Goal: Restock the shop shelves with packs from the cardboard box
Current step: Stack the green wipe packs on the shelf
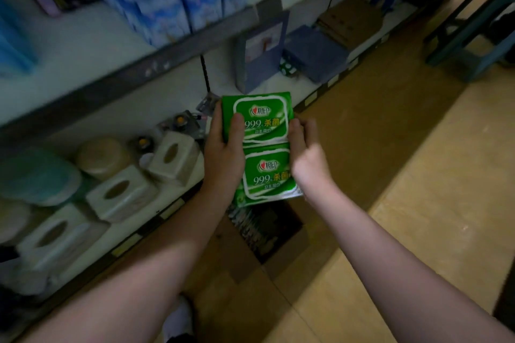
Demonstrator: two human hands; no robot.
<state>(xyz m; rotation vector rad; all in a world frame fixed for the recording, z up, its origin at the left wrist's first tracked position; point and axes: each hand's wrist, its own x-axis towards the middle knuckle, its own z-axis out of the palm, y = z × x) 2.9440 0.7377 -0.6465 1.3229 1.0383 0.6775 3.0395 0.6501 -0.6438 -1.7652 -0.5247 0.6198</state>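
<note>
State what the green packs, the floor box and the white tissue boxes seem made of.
Green packs: thin plastic film, glossy; it shines and wrinkles at the seams. Cardboard box: brown paperboard, matte, with folded flaps. Tissue boxes: off-white, dull, stiff-edged; plastic or card, the blur leaves it open.

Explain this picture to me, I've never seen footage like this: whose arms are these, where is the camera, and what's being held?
There is no machine here: these are a person's two bare arms, filmed by one wide-angle camera worn on their head, looking forward and down. The left hand grips the green packs, two of them one above the other, thumb across the front; the right hand curls against their right edge. Below them on the floor stands an open cardboard box. To the left are shop shelves, the lower one carrying white tissue boxes, the upper one blurred blue packs.
</note>
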